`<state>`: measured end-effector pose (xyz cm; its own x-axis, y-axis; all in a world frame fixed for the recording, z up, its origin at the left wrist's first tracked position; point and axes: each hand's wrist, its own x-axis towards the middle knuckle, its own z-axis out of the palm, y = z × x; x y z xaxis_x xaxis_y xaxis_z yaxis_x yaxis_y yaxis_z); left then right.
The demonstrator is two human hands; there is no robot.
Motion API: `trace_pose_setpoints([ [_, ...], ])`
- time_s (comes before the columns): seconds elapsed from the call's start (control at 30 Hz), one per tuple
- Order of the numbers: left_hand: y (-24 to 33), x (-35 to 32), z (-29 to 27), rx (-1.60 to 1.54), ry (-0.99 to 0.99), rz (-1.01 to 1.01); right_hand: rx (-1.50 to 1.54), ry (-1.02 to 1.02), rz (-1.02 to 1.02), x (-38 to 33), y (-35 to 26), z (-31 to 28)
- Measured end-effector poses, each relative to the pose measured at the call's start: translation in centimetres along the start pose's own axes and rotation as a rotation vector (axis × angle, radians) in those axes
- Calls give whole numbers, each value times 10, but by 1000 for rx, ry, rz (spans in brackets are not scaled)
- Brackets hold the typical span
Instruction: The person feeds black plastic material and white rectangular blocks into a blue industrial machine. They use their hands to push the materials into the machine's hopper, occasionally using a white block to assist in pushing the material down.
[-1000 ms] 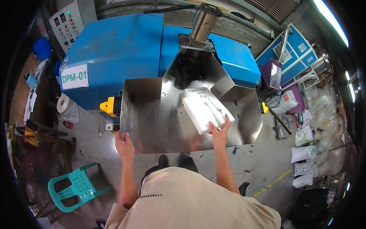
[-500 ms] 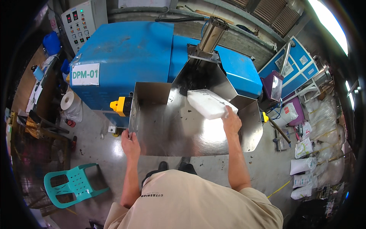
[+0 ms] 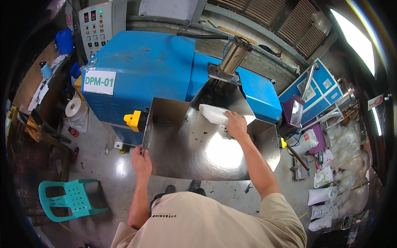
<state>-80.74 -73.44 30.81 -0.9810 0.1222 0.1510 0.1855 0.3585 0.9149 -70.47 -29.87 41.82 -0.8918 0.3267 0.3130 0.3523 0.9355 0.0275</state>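
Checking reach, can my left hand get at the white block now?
Probably: the left hand could leave the left edge of the metal tray and cross its open floor to the white block; the right hand covers just the right end.

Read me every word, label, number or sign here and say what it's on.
I won't copy wording.
White plate on blue machine: large green lettering.
Beige shirt: small dark print.
White block: nothing legible.
Grey control cabinet: too small to read.
White sacks: likewise.
Red-and-white sign: likewise.
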Motion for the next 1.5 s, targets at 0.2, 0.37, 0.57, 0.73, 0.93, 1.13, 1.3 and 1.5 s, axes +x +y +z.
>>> trace_pose_setpoints([
  [0.2, -4, 0, 1, -42, 70, 20, 77, -55, -6, -4, 3, -4],
  [0.37, -1, -1, 1, -24, 71, 43, 75, -9, 143, -18, 13, -22],
  [0.57, -3, -2, 2, -36, 76, 47, 114, 39, 181, -20, 10, -30],
  [0.73, -3, 0, 2, -25, 50, -5, 177, 17, 154, -5, 2, -41],
  [0.93, -1, 3, -1, -29, 12, -20, 139, -95, 8, 8, -9, -26],
  [1.13, 5, 3, 3, -40, 58, 10, 130, 11, 102, 26, -23, 6],
  [1.3, 3, 1, 4, -95, 44, -41, 135, 78, 173, 76, -6, 19],
  [1.5, 7, -4, 2, -81, 50, -87, 71, 78, 216, 127, 13, 20],
])
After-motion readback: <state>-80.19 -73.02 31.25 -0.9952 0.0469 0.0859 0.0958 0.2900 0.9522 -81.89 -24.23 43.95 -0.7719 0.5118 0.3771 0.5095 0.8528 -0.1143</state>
